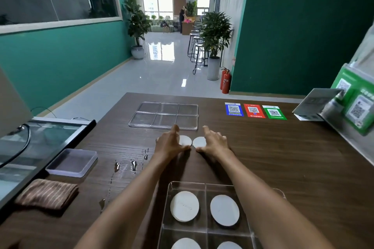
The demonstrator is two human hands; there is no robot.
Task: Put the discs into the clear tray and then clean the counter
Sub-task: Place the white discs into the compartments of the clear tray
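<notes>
Two white discs lie side by side on the dark wooden counter (pixel 283 157). My left hand (pixel 169 144) curls around the left disc (pixel 185 140), thumb and fingers at its edges. My right hand (pixel 214 142) does the same around the right disc (pixel 199 142). Both discs still rest flat on the wood. Close to me stands a clear divided tray (pixel 206 188) with several white discs in its compartments, one per cell (pixel 184 206). Water drops (pixel 133 164) are spilled on the counter left of my left forearm.
A second clear six-cell tray (pixel 165 115) lies past the discs. A folded brown striped cloth (pixel 47 193) and a shallow lidded plastic box (pixel 72 161) sit at the left. QR code cards (pixel 254 111) and a green sign stand (pixel 358 105) are at the right.
</notes>
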